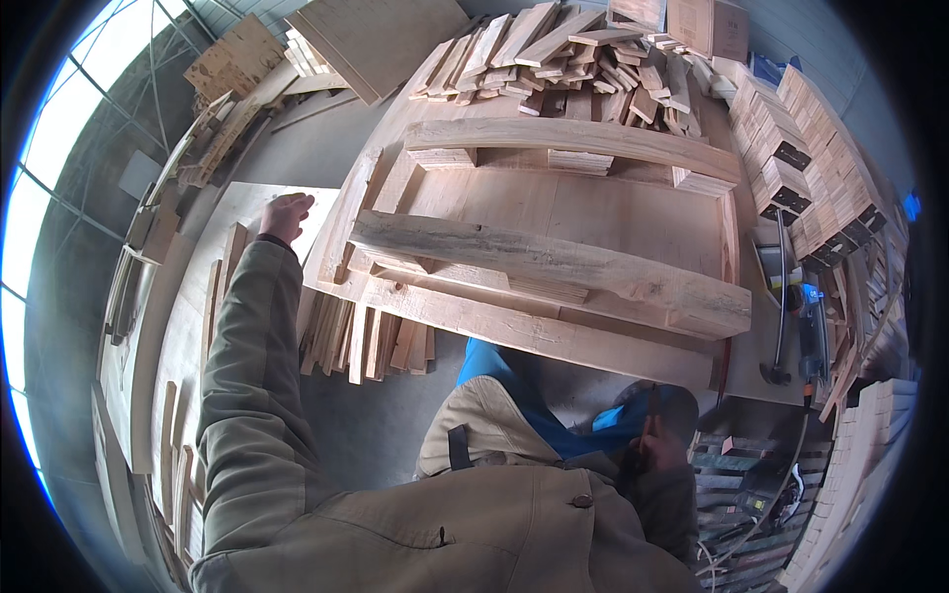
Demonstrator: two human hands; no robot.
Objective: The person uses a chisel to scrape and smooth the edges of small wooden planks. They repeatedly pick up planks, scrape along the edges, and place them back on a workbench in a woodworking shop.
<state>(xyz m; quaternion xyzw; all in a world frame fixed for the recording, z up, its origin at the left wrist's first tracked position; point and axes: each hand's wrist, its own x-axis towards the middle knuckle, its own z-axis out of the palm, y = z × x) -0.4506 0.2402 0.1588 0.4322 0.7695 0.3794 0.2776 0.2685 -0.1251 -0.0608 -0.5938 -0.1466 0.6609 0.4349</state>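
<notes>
My left arm stretches forward, and my left hand (287, 215) is closed beside the left edge of the worktable. Its fingers are curled, and whatever they may hold is too small to make out. Low at my right side, my right hand (660, 447) is in shadow, closed around something thin and dark that I cannot name. In front of me lies a wooden frame of boards and blocks. Its parts include a near board (534, 331), a rough grey-brown middle board (554, 259) and a far board (573, 138) raised on blocks (580, 161).
Loose wood offcuts (554, 54) are heaped at the table's far end. Stacked blocks (791, 158) stand at the right, near a hammer (780, 296) and a blue power tool (813, 331). Slats (361, 341) jut out below the table's left side. A plywood sheet (371, 40) leans far left.
</notes>
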